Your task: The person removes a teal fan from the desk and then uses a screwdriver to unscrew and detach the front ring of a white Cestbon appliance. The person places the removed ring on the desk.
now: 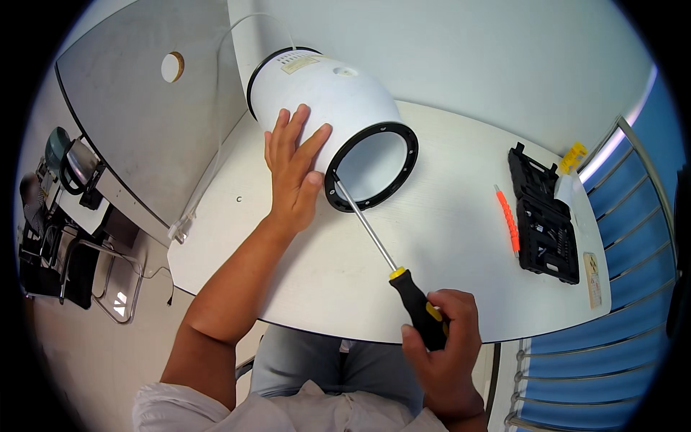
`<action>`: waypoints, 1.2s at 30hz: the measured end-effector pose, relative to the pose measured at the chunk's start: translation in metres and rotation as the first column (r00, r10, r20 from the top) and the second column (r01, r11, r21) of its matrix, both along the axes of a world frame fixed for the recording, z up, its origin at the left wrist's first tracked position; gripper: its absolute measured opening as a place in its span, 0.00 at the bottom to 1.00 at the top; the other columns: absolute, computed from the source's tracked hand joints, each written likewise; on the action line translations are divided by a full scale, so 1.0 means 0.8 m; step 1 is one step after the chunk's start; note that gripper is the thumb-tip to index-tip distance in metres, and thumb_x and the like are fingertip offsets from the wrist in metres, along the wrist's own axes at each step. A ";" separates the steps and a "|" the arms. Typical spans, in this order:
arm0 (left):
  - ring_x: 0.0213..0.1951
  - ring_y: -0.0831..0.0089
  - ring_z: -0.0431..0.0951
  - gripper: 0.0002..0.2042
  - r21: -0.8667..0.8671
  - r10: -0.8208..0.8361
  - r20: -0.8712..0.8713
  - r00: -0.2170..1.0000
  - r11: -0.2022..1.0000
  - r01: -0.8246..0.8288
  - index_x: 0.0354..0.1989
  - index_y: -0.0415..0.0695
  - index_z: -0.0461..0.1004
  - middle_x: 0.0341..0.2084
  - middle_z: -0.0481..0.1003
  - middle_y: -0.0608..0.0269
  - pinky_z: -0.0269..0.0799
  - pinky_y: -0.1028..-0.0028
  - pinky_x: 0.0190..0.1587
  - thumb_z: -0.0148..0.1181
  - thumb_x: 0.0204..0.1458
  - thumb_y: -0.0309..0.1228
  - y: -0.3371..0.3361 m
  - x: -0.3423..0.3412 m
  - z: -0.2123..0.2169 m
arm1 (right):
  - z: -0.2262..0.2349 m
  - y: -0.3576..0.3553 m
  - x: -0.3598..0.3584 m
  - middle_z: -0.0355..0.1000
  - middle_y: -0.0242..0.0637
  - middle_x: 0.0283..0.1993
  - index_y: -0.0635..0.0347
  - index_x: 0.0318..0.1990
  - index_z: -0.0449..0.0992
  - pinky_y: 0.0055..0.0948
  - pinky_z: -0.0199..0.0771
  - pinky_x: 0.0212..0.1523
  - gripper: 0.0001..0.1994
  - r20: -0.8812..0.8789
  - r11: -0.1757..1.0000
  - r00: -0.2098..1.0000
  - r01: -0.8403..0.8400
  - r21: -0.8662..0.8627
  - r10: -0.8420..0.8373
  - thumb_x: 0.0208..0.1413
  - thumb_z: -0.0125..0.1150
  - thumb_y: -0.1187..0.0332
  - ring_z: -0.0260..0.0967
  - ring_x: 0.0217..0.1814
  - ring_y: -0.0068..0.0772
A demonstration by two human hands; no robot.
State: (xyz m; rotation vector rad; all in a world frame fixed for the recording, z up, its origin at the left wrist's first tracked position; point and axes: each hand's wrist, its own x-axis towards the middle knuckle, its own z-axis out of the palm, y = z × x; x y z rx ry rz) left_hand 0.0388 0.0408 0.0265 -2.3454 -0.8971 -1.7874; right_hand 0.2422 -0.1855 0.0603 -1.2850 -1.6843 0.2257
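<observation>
at frame centre, the left hand (291, 176) is lying open on the white drum (345, 104), which is resting sideways at upper centre on the worktop (453, 230). the screwdriver (371, 234) is touching the drum's black rim (412, 147); at lower centre-right, the right hand (455, 345) is gripping the screwdriver's handle (414, 302). with crooked pushing, the screwdriver could be slipping toward the left hand; under too light holding, the drum could be rolling.

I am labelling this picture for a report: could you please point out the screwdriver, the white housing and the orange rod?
Screwdriver (397, 273): head view, on the yellow collar between shaft and handle.
White housing (337, 97): head view, on its curved side.
Orange rod (507, 219): head view, on the middle of its orange part.
</observation>
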 end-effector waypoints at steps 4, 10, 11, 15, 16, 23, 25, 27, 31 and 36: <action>0.70 0.57 0.41 0.26 -0.002 0.030 -0.009 1.000 1.000 -0.030 0.60 0.51 0.67 0.67 0.52 0.56 0.23 0.50 0.66 0.33 0.60 0.51 -0.003 0.001 0.001 | 0.002 -0.010 -0.002 0.65 0.48 0.45 0.63 0.46 0.67 0.32 0.73 0.37 0.23 -0.073 0.991 0.992 -0.110 -0.072 0.105 0.38 0.64 0.76 0.69 0.40 0.42; 0.69 0.57 0.45 0.22 0.009 0.041 0.021 0.999 0.999 -0.042 0.56 0.50 0.70 0.64 0.57 0.56 0.28 0.52 0.66 0.40 0.58 0.44 -0.007 0.002 0.004 | 0.001 -0.020 -0.009 0.67 0.46 0.48 0.62 0.44 0.70 0.34 0.71 0.41 0.19 -0.051 0.998 0.998 0.043 0.051 -0.040 0.40 0.62 0.80 0.67 0.43 0.41; 0.68 0.57 0.46 0.21 0.021 0.054 0.025 0.998 0.998 -0.055 0.55 0.49 0.71 0.63 0.59 0.56 0.31 0.53 0.66 0.43 0.57 0.42 -0.009 0.002 0.006 | -0.003 -0.020 -0.009 0.68 0.46 0.48 0.62 0.44 0.71 0.34 0.72 0.40 0.19 -0.011 0.994 0.998 0.061 0.091 -0.060 0.41 0.62 0.81 0.68 0.43 0.41; 0.61 0.56 0.60 0.16 -0.032 0.168 -0.030 0.985 0.985 -0.168 0.48 0.48 0.75 0.56 0.67 0.56 0.44 0.56 0.64 0.51 0.50 0.33 -0.006 -0.002 0.045 | -0.019 -0.013 -0.004 0.69 0.45 0.49 0.61 0.44 0.71 0.32 0.72 0.42 0.19 -0.098 0.994 0.993 0.080 0.080 -0.072 0.41 0.63 0.80 0.68 0.44 0.41; 0.61 0.56 0.60 0.16 -0.016 0.169 -0.058 0.984 0.985 -0.171 0.48 0.48 0.75 0.56 0.67 0.56 0.45 0.56 0.64 0.52 0.50 0.33 0.005 -0.002 0.071 | -0.022 -0.012 -0.004 0.69 0.45 0.50 0.61 0.44 0.71 0.31 0.73 0.43 0.19 -0.145 0.996 0.987 0.073 0.058 -0.064 0.41 0.63 0.80 0.69 0.45 0.39; 0.64 0.58 0.58 0.23 -0.107 0.265 -0.519 0.812 0.923 -0.370 0.53 0.54 0.73 0.61 0.64 0.60 0.45 0.51 0.64 0.50 0.51 0.50 0.120 0.005 0.164 | -0.055 -0.011 -0.006 0.70 0.45 0.52 0.59 0.48 0.69 0.31 0.73 0.46 0.22 -0.267 0.995 0.964 0.039 0.091 -0.013 0.41 0.64 0.80 0.70 0.47 0.39; 0.65 0.58 0.57 0.24 -0.381 0.045 -0.557 0.829 0.873 -0.304 0.56 0.53 0.71 0.62 0.62 0.58 0.48 0.61 0.64 0.49 0.53 0.50 0.126 0.006 0.170 | -0.056 -0.012 -0.011 0.71 0.45 0.52 0.58 0.48 0.69 0.32 0.73 0.44 0.23 -0.123 0.978 0.991 0.073 0.197 -0.049 0.40 0.66 0.80 0.70 0.45 0.41; 0.59 0.61 0.66 0.27 -0.517 -0.073 -0.535 0.841 0.816 -0.258 0.55 0.54 0.72 0.55 0.69 0.58 0.50 0.55 0.62 0.48 0.50 0.55 0.130 0.002 0.170 | -0.056 -0.012 -0.014 0.71 0.45 0.51 0.58 0.48 0.69 0.32 0.73 0.43 0.23 -0.047 0.968 0.997 0.063 0.242 -0.053 0.40 0.66 0.79 0.70 0.43 0.41; 0.52 0.61 0.72 0.26 -0.600 -0.145 -0.421 0.895 0.785 -0.155 0.54 0.52 0.72 0.52 0.72 0.57 0.61 0.68 0.57 0.48 0.50 0.52 0.128 -0.006 0.164 | -0.063 -0.013 -0.016 0.71 0.47 0.50 0.59 0.48 0.69 0.33 0.75 0.42 0.23 -0.126 0.971 0.992 0.046 0.235 -0.017 0.40 0.65 0.80 0.72 0.42 0.43; 0.53 0.61 0.71 0.26 -0.599 -0.123 -0.408 0.905 0.784 -0.164 0.53 0.51 0.73 0.51 0.72 0.56 0.60 0.67 0.58 0.49 0.50 0.52 0.088 -0.005 0.166 | -0.063 -0.021 0.010 0.72 0.50 0.45 0.61 0.44 0.69 0.33 0.75 0.45 0.20 -0.418 0.974 0.906 0.027 0.225 0.071 0.39 0.61 0.81 0.73 0.45 0.41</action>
